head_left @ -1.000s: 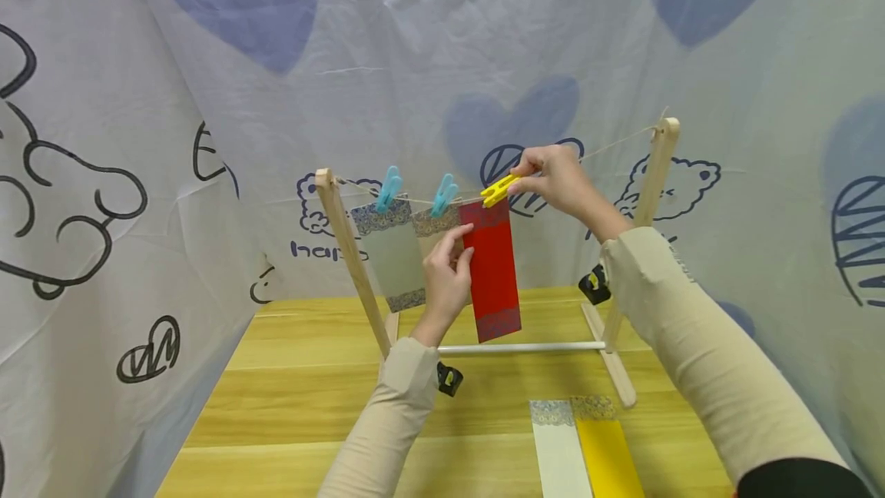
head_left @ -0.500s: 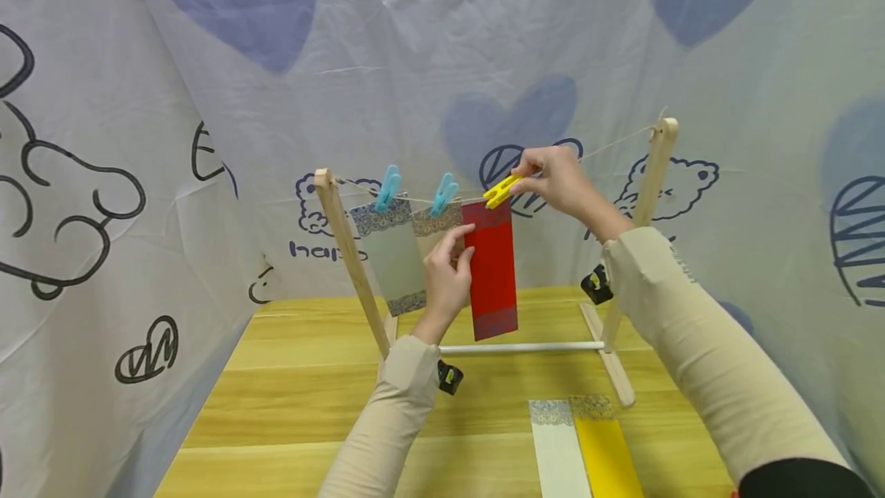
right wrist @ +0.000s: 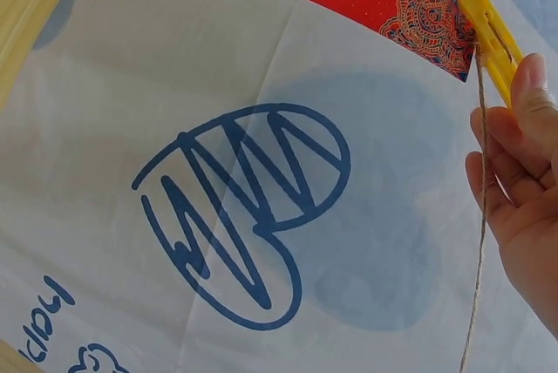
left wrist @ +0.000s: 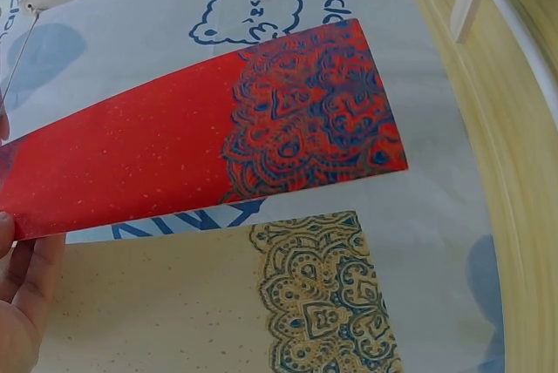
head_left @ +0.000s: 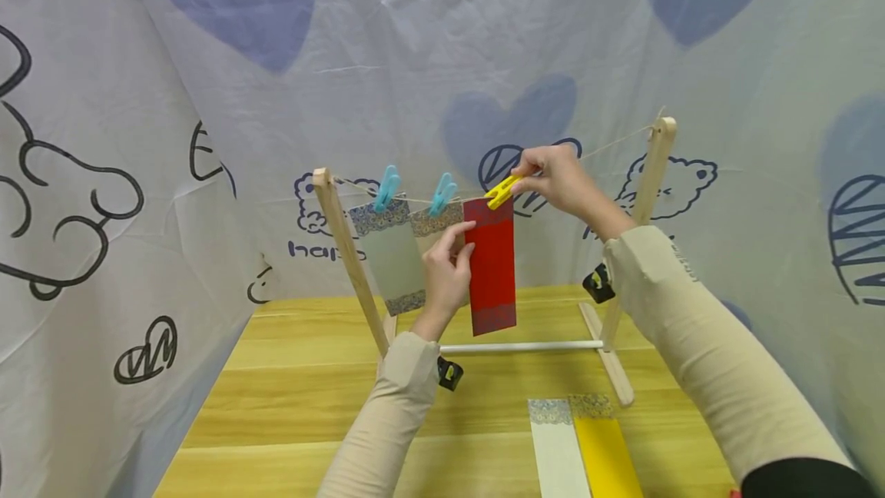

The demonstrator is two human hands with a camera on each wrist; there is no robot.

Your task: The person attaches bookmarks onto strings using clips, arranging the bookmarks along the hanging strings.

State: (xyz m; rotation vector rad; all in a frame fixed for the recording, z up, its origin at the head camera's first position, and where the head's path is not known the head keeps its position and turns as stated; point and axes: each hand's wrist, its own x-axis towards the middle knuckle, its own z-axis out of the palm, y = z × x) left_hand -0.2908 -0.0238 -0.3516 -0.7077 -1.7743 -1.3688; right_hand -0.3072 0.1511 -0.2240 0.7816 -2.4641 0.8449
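A red card [head_left: 492, 271] with patterned ends hangs at the string [right wrist: 479, 242] in the head view. My left hand [head_left: 448, 271] pinches its left edge near the top. In the left wrist view, the thumb lies at the card's edge and the fingers curl beside it. Thumb and finger of my right hand [head_left: 556, 179] pinch a yellow clothespin [head_left: 502, 192]. The clothespin's nose overlaps the card's top edge at the string, as the right wrist view also shows. Left of it, two blue clothespins [head_left: 443, 194] hold a pale green card [head_left: 392, 256] and a beige card [left wrist: 157, 303], the beige one partly hidden by my hand.
A wooden post [head_left: 349, 260] stands at each end of the string, and a white rod [head_left: 522, 347] joins them low down. On the wooden table [head_left: 290, 406], a white card [head_left: 558, 452] and a yellow card [head_left: 608, 456] lie at the front. A printed cloth [head_left: 387, 114] hangs behind.
The red card's lower end has swung slightly, and the yellow clothespin has shifted a little at its top edge. Both hands stay almost in place.
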